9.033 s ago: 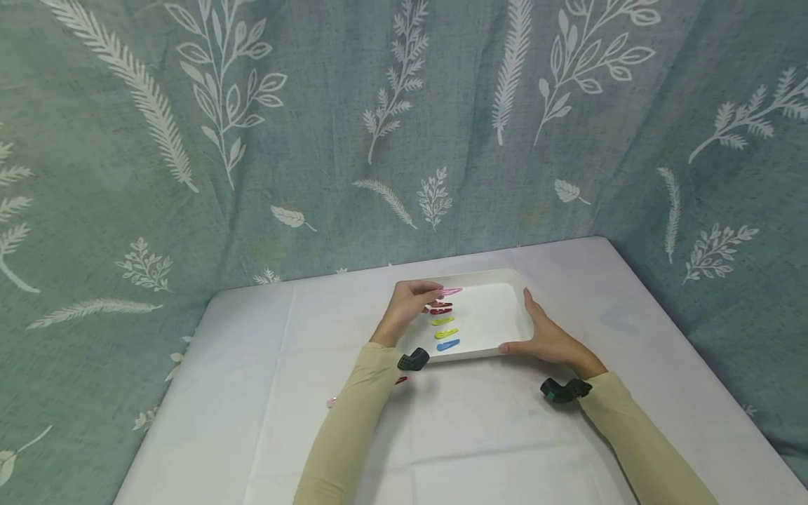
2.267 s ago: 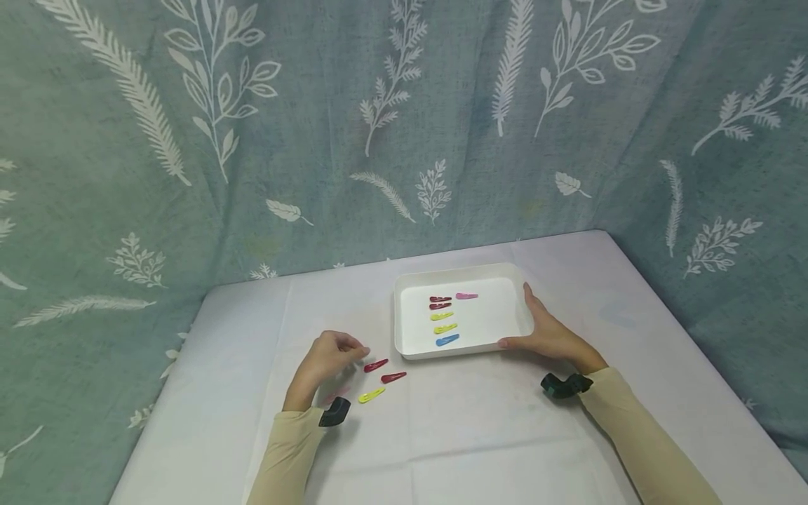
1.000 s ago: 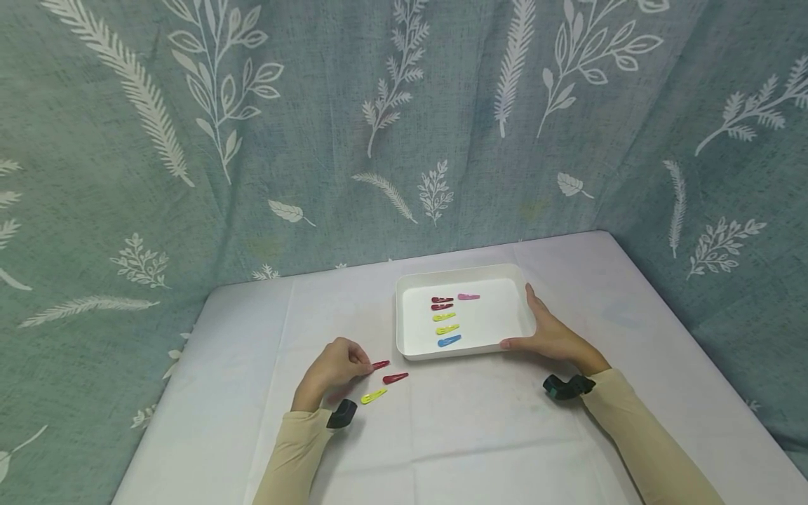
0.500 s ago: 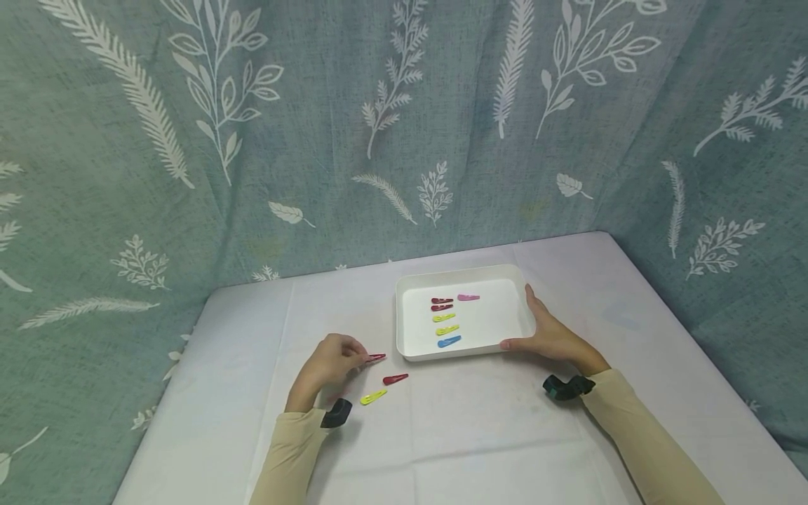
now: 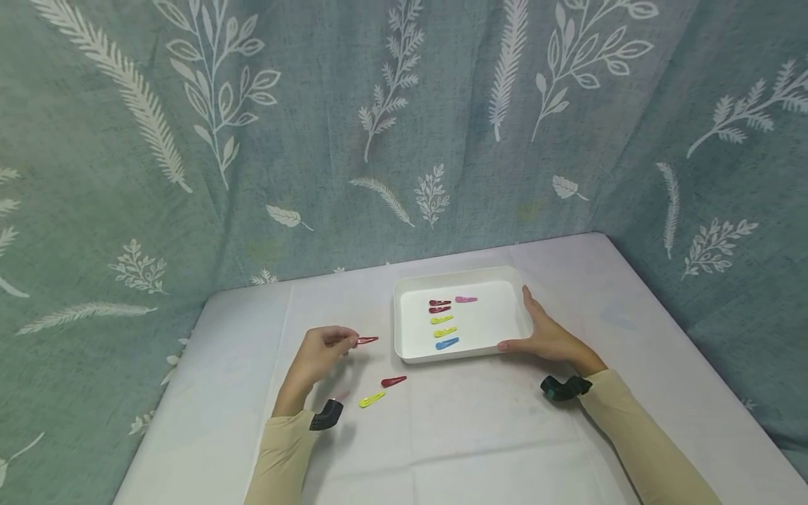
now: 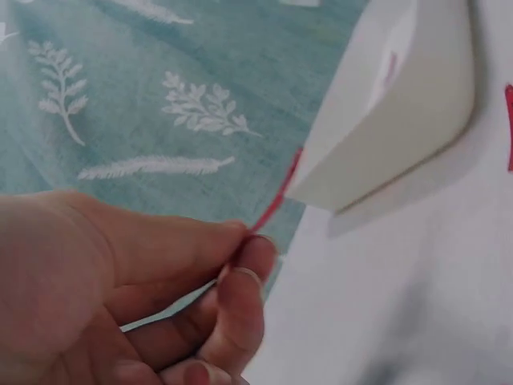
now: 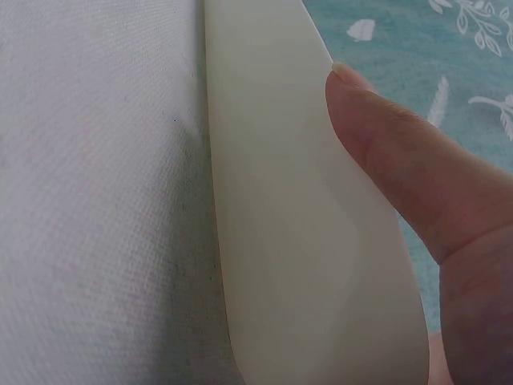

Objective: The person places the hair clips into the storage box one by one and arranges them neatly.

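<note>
In the head view my left hand (image 5: 320, 354) pinches a red hair clip (image 5: 367, 340) between thumb and fingertips, raised over the table just left of the white tray. The left wrist view shows the same clip (image 6: 278, 196) pointing away from the fingertips, overlapping the tray's corner (image 6: 385, 132). My right hand (image 5: 554, 342) holds the tray (image 5: 463, 353) at its front right corner, thumb (image 7: 385, 136) against the side wall. Inside the tray, a blue clip (image 5: 447, 344), two yellow clips (image 5: 445, 332) and two dark red clips (image 5: 440, 309) form a column, with a pink clip (image 5: 466, 299) to their right.
On the white tablecloth (image 5: 480, 435), left of and nearer than the tray, lie another red clip (image 5: 394, 381), a yellow clip (image 5: 372, 399) and a pale pink clip (image 5: 341, 396) partly behind the left wrist camera. A patterned curtain (image 5: 328, 175) hangs behind the table.
The left hand laid the pink clip in the tray's second column, returned to the table, picked up a red clip and lifted it back and leftward. The right hand has stayed at the tray's corner.
</note>
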Available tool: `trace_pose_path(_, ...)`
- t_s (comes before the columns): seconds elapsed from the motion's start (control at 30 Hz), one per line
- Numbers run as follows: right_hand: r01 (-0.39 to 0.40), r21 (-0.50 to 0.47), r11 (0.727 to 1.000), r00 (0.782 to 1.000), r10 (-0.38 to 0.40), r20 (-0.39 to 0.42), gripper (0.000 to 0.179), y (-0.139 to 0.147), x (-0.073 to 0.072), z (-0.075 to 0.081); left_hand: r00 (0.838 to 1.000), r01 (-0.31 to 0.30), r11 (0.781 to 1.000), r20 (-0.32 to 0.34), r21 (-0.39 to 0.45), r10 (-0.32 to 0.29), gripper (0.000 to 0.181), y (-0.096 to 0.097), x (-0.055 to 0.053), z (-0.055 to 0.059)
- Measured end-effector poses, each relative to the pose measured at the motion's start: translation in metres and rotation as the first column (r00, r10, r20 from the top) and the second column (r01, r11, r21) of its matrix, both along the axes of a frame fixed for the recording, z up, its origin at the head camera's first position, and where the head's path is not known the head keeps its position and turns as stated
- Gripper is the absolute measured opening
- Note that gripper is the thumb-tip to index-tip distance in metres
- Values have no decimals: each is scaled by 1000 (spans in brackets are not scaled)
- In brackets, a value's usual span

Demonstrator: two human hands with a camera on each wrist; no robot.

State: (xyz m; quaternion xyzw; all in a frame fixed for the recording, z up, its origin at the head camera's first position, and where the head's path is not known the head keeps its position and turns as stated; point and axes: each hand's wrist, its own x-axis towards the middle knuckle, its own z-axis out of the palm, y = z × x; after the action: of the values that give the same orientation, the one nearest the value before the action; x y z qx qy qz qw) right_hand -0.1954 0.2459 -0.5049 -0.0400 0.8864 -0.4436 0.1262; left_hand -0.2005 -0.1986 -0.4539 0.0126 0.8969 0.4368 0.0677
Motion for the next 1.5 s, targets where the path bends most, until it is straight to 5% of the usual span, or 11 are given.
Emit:
trace_pose_path(0.23, 4, 5, 1000, 1000, -4, -5, 144, 0, -2, -2, 999, -39, 991, 6, 129, 39, 25, 8, -2, 8)
trace_pose_path(0.7, 0, -1, 1000, 1000, 0, -8, 144, -1, 0, 0, 999, -32, 964, 31, 262, 24, 24, 56, -13, 18)
trace_pose_path(1.5, 3, 3, 1000, 1000, -3, -7, 145, 0, -1, -2, 1000, -15, 936, 12, 352, 12, 19, 133, -38, 5)
